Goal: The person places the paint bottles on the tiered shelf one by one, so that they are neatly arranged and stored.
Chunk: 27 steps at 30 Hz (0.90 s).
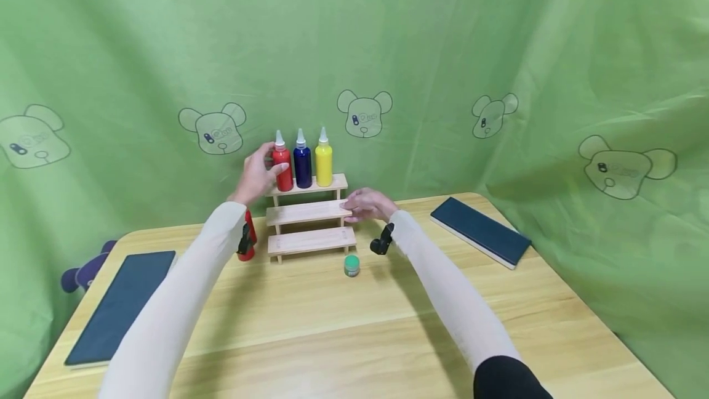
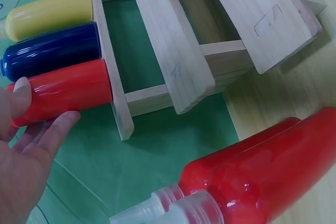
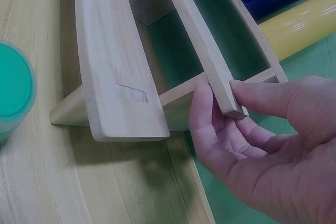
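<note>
A three-step wooden rack stands at the back of the table. On its top step are a red squeeze bottle, a dark blue bottle and a yellow bottle, upright in a row with white pointed caps. My left hand grips the red one between thumb and fingers, as the left wrist view shows; its base is at the top step. With my right hand I pinch the right end of the middle step, thumb on one face and fingers on the other.
Two more red bottles stand on the table left of the rack. A small green-lidded jar sits before its right front leg. Dark flat blocks lie at the left and right. A green curtain hangs behind.
</note>
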Motion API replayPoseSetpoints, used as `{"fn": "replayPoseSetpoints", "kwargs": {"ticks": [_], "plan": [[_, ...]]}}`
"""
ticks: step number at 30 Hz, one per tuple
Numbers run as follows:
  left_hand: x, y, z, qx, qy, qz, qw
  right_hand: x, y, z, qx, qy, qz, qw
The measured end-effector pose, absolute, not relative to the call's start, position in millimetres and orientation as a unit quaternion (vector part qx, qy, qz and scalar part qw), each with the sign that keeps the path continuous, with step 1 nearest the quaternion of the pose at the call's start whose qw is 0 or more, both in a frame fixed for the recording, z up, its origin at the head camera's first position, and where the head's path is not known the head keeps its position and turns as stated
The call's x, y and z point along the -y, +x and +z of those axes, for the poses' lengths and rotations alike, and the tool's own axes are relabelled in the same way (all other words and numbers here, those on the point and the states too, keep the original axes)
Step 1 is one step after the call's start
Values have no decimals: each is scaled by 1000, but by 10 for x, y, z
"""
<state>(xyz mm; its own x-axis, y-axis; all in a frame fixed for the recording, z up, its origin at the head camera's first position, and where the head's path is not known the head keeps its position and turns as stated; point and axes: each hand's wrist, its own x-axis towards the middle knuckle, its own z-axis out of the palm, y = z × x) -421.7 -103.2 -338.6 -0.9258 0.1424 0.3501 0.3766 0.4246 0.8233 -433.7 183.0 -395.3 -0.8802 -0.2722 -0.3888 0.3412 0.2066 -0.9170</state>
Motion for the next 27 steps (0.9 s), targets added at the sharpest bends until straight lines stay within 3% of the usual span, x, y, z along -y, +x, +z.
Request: {"fn": "replayPoseSetpoints", "kwargs": {"ticks": [9,16,27], "plan": [[1024,-4250,-3427,836,-158,-511,126,-1832,-4327,-3961,-745,20,-622,240],[1005,-4217,-3405,842,-142,-509,108,-1877,-4344,-3961,-752,22,-608,254],[1210,-4023,-3183,852,-140,-488,128,-1831,-4344,-3898,-764,24,-593,252]]}}
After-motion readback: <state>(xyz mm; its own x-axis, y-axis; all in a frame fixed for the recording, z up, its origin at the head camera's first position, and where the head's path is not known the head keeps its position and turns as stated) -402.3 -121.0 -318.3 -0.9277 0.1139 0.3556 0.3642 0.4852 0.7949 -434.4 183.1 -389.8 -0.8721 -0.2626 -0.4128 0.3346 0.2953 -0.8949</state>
